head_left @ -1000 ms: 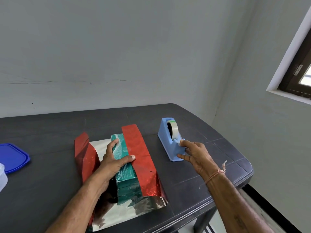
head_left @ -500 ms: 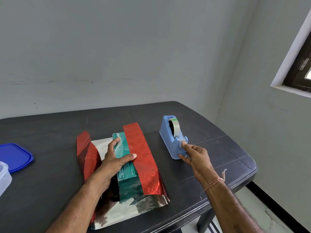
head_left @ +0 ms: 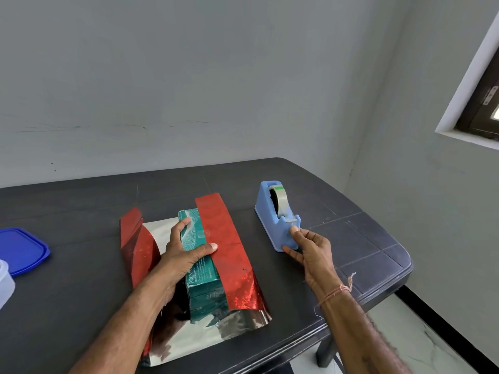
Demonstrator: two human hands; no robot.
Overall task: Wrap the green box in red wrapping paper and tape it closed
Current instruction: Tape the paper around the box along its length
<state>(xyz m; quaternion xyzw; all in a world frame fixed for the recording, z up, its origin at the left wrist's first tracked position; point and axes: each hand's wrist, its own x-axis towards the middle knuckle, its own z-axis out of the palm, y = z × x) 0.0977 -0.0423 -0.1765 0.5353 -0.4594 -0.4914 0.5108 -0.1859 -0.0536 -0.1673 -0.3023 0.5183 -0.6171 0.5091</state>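
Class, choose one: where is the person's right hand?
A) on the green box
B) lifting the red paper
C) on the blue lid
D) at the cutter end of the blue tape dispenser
D: the right hand is at the cutter of the blue plastic tape dispenser; the left hand grips the green cardboard box.

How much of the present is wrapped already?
One flap of red wrapping paper lies over the green box. The left hand holds it there while the right hand pinches tape at the blue dispenser. Left: fold the other flap standing open, close both ends, tape everything.
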